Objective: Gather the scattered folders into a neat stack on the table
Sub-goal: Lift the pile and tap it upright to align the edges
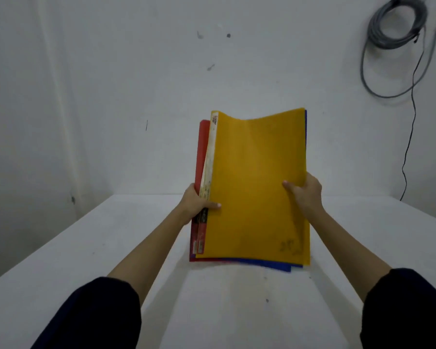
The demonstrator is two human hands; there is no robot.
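Note:
I hold a bundle of folders upright above the white table (86,260), bottom edges close to its surface. The yellow folder (252,177) faces me in front. A red folder (202,152) shows along the left edge, and a blue folder (275,265) peeks out along the bottom and right edge. My left hand (198,201) grips the bundle's left spine side, thumb on the front. On the right edge my right hand (305,195) clasps the bundle, thumb pressed on the yellow cover. Whether the bottom edges touch the table is unclear.
A white wall stands right behind the table. A coil of grey cable (395,23) hangs on the wall at the upper right, with a thin black wire (410,137) running down to the table's far right corner.

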